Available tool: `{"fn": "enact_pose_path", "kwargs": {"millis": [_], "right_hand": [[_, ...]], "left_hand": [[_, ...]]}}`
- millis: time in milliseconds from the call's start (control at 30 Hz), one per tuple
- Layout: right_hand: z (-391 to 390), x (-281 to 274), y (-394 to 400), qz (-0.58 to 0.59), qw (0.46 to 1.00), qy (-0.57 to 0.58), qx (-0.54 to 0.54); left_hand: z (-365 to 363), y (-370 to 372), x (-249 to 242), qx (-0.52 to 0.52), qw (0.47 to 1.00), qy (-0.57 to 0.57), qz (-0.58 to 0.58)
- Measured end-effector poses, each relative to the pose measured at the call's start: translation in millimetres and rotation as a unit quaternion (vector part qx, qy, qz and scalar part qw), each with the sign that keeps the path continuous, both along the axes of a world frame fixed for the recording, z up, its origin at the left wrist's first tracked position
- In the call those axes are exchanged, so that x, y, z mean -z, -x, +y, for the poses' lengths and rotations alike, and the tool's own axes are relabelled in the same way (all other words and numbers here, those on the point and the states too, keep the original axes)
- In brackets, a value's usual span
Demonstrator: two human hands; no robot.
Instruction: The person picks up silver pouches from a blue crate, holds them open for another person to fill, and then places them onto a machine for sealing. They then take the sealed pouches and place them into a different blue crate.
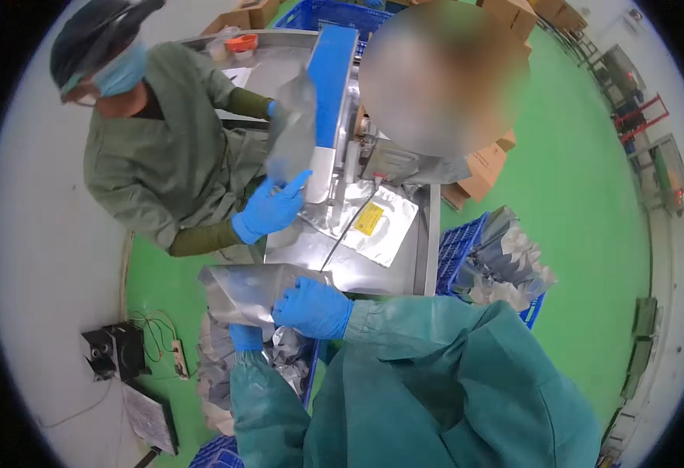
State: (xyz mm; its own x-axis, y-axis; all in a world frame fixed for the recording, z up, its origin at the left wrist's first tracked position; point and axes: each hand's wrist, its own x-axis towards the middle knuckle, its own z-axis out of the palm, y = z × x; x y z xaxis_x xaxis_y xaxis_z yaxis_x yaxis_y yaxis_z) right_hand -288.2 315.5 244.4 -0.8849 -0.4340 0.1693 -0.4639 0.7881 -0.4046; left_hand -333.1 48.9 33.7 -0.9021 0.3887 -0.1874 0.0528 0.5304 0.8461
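A silver foil bag (240,290) is stretched out in front of me, above a crate of similar bags. My right hand (312,309), in a blue glove, is closed on the bag's right side with the fingers curled in. At the bag's lower edge is my left hand (246,337), also blue-gloved; its fingers are hidden behind the foil. Just beyond, on the metal table (295,248), lies a flat silver bag (385,234) with a yellow label (369,219). A dark cable (349,226) crosses it.
Across on the left, a co-worker's gloved hands (268,210) hold another foil bag (293,129) beside a blue-topped machine (335,86). A blue crate of foil bags (463,246) stands right of the table. Below my hands are crumpled bags (215,359). Cardboard boxes (482,168) are behind.
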Motion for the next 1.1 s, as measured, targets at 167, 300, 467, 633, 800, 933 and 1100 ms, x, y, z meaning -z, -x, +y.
{"fn": "enact_pose_path", "kwargs": {"millis": [167,300,467,633,800,933,1100], "right_hand": [[83,-24,1,0.082,0.995,0.056,-0.025],[138,45,-25,-0.052,0.989,0.082,0.113],[153,73,-31,-0.096,0.960,0.155,0.210],[151,79,-33,-0.063,0.960,0.151,0.227],[155,73,-40,-0.078,0.949,0.166,0.258],[159,70,-44,0.001,0.933,0.230,0.277],[158,72,-36,0.008,0.950,0.181,0.256]], "left_hand": [[62,49,-42,0.025,0.991,-0.047,-0.121],[120,26,-49,-0.320,0.848,-0.306,-0.291],[189,26,-104,0.018,0.994,-0.100,-0.049],[224,34,-119,-0.038,0.990,-0.094,-0.101],[223,28,-106,-0.034,0.988,-0.146,-0.036],[177,25,-68,-0.085,0.967,-0.233,-0.051],[165,46,-91,-0.168,0.981,-0.100,0.014]]}}
